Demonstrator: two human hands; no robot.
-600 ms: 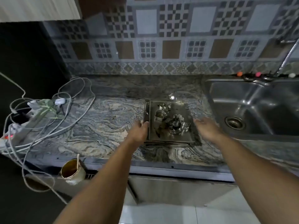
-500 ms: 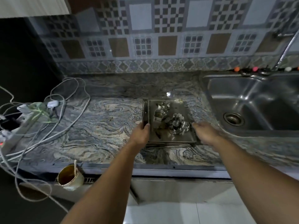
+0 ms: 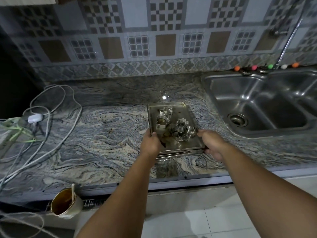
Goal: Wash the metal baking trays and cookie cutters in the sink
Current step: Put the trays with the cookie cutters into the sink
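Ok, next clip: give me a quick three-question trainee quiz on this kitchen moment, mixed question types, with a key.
1. True or false: the cookie cutters lie in the sink.
2. Which side of the stacked metal trays does the left hand grip?
A. the far edge
B. the left edge
C. it grips no tray
3. Fill in: the right hand holds the trays at their near ____ corner.

Key
1. False: they lie on the top tray, which rests on the countertop left of the sink.
2. B
3. right
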